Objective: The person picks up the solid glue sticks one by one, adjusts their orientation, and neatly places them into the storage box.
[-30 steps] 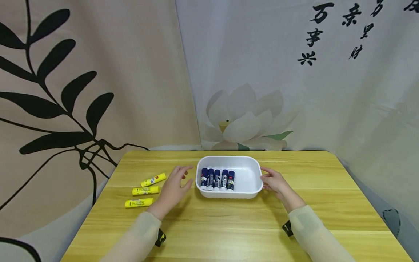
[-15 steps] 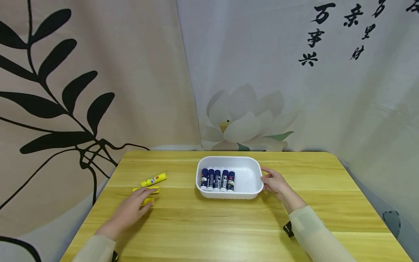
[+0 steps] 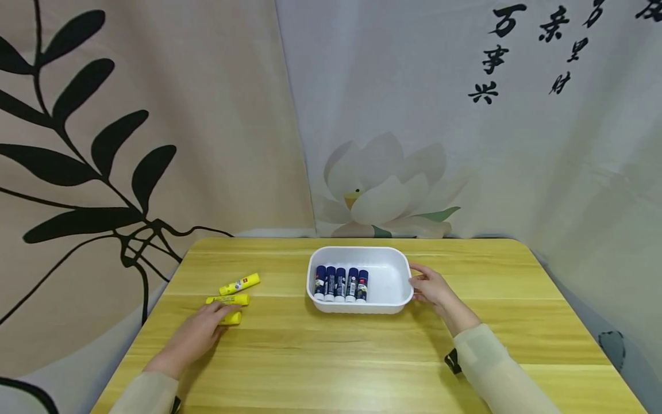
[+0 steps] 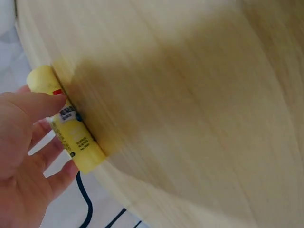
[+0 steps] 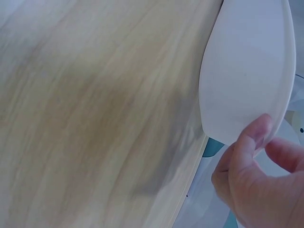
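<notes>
At the table's left, my left hand (image 3: 193, 333) is over the nearest yellow glue stick (image 3: 234, 318). The left wrist view has the thumb on one side of this yellow tube (image 4: 78, 137) and the fingers round the other. Two more yellow glue sticks lie just beyond it, a middle one (image 3: 230, 299) and a slanted far one (image 3: 239, 284). My right hand (image 3: 437, 292) pinches the right end of a white plastic basket (image 3: 393, 309); its rim (image 5: 289, 57) sits between thumb and fingers in the right wrist view. Several blue-capped glue sticks (image 3: 341, 284) stand in a row along the basket's left half.
The wooden table (image 3: 331, 368) has its back edge against a hanging curtain (image 3: 393, 115) printed with a flower and dark leaves. The basket stands near that back edge.
My left hand has moved from beside the basket left and toward me, onto the nearest yellow glue stick, and now grips it. The right hand keeps its hold on the basket.
</notes>
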Motion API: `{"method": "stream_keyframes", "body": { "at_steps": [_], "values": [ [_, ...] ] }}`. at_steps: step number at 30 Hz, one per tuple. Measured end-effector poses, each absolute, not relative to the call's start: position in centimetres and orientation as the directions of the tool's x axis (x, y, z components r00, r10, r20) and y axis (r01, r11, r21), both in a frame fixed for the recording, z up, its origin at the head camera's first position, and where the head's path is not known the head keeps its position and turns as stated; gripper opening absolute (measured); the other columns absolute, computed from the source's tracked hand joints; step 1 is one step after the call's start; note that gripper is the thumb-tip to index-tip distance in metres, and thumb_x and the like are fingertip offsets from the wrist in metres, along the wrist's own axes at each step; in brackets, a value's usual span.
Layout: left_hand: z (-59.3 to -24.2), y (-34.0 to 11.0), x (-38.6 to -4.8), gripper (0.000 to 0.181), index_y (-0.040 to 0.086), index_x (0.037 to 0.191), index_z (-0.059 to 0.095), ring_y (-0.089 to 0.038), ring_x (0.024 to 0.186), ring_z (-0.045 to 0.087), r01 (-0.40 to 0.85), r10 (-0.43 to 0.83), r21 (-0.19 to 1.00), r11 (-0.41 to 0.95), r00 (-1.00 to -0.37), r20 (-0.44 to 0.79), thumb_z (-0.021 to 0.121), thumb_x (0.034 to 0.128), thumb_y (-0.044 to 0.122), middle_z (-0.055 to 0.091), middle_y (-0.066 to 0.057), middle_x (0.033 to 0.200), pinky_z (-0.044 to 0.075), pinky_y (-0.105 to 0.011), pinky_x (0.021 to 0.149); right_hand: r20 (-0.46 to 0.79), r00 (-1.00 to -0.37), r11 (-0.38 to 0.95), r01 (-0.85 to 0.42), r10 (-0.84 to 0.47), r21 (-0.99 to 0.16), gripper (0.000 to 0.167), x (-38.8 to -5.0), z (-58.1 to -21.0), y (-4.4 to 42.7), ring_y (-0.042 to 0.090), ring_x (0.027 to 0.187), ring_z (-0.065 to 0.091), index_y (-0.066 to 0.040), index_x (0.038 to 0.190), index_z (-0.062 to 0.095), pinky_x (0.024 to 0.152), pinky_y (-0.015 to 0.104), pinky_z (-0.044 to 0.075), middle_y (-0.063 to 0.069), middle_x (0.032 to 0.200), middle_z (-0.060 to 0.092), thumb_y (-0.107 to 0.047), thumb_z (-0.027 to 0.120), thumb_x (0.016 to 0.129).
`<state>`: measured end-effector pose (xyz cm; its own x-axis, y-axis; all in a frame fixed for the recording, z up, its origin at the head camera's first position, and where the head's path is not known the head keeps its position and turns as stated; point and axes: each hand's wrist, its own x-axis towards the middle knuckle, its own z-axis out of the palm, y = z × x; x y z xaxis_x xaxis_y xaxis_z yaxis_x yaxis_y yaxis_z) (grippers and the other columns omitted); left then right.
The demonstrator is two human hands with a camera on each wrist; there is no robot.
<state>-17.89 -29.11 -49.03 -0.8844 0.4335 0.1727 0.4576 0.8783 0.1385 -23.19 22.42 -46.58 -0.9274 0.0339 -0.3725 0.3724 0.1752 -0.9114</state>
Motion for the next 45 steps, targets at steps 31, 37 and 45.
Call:
{"method": "stream_keyframes", "body": {
  "at_steps": [31,37,45],
  "values": [
    [-47.4,-24.0,-19.5,0.05,0.013,0.133,0.048,-0.024,0.089,0.057,0.268,0.189,0.553,0.789,-0.962,0.197,0.066,0.0873,0.006,0.056,-0.012,0.104,0.05,-0.038,0.075,-0.361,-0.932,0.146,0.361,0.024,-0.921,0.05,-23.1,-46.5,22.5,0.018,0.081,0.06,-0.005,0.144,0.036,0.073,0.032,0.053,0.013,0.103,0.049,-0.004,0.049,0.096],
    [-47.0,-22.7,-20.2,0.05,0.009,0.135,0.043,-0.025,0.086,0.056,0.131,0.117,0.716,0.685,-0.991,0.07,0.063,0.0891,0.006,0.052,-0.017,0.104,0.05,-0.031,0.07,-0.368,-0.929,0.154,0.368,0.032,-0.917,0.05,-23.2,-46.6,22.4,0.016,0.077,0.059,-0.006,0.144,0.037,0.072,0.031,0.053,0.011,0.102,0.049,-0.005,0.05,0.095],
    [-46.8,-20.6,-20.9,0.052,0.013,0.137,0.039,-0.022,0.082,0.051,0.063,0.092,0.79,0.61,-0.996,0.008,0.062,0.0905,0.008,0.047,-0.016,0.103,0.047,-0.025,0.063,-0.377,-0.926,0.157,0.377,0.03,-0.913,0.051,-23.2,-46.5,22.4,0.018,0.08,0.059,-0.005,0.144,0.035,0.073,0.031,0.053,0.011,0.103,0.047,-0.005,0.05,0.096]
  ]
}}
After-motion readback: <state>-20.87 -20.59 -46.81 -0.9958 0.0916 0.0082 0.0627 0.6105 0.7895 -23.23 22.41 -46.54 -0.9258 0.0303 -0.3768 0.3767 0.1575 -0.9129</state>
